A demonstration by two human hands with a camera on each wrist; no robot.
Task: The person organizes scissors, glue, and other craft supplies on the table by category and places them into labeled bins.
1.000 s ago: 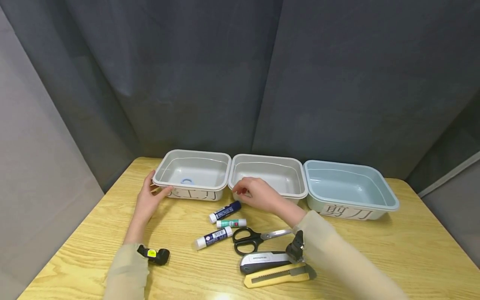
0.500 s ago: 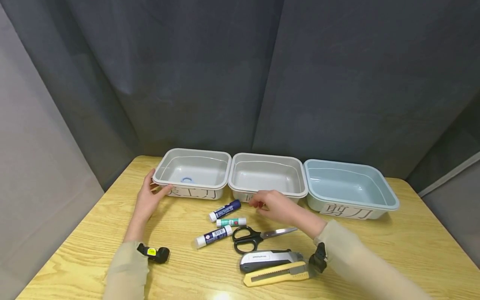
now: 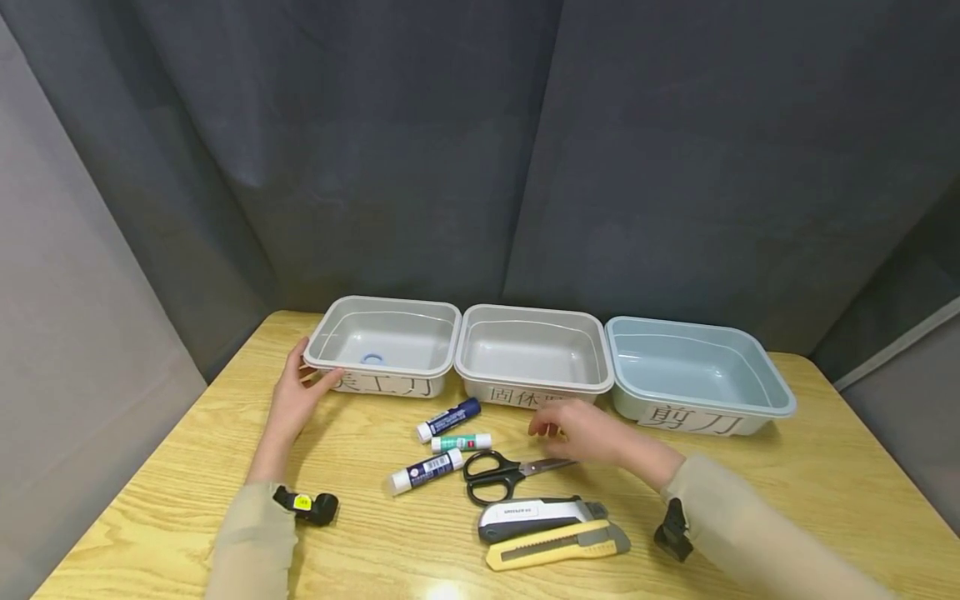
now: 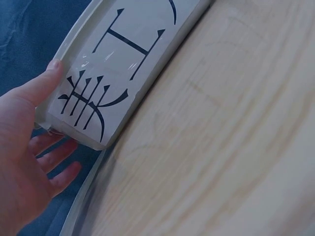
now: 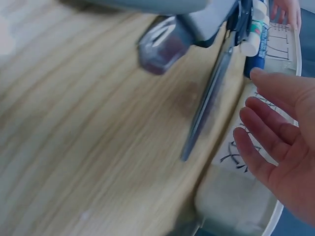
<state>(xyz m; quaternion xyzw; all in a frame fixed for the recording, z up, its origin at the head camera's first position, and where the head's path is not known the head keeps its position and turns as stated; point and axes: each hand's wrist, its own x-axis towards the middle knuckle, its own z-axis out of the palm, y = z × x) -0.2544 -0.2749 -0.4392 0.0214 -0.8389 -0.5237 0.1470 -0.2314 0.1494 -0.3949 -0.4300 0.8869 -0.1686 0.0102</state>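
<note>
My left hand (image 3: 294,402) holds the front left corner of the left grey plastic bin (image 3: 442,367); in the left wrist view the thumb lies on the rim and the fingers bend behind the end wall. Just in front of the middle grey bin (image 3: 480,390), my right hand (image 3: 581,429) hovers with loosely bent fingers and nothing in them. Beneath it are the blades of black-handled scissors (image 3: 502,476). Left of the scissors lie a dark blue glue stick (image 3: 450,419), a green one (image 3: 461,442) and a blue-and-white one (image 3: 426,472).
Nearer the front lie a grey-and-black utility knife (image 3: 536,518) and a yellow utility knife (image 3: 558,546). A light blue bin (image 3: 705,408) stands at the right of the row. Each bin has a paper label in front. A small blue ring (image 3: 372,359) shows inside the left bin.
My right hand has moved right and toward the front, away from the dark blue glue stick to over the scissors' blades, uncovering the middle bin's label. My left hand has stayed at the left bin.
</note>
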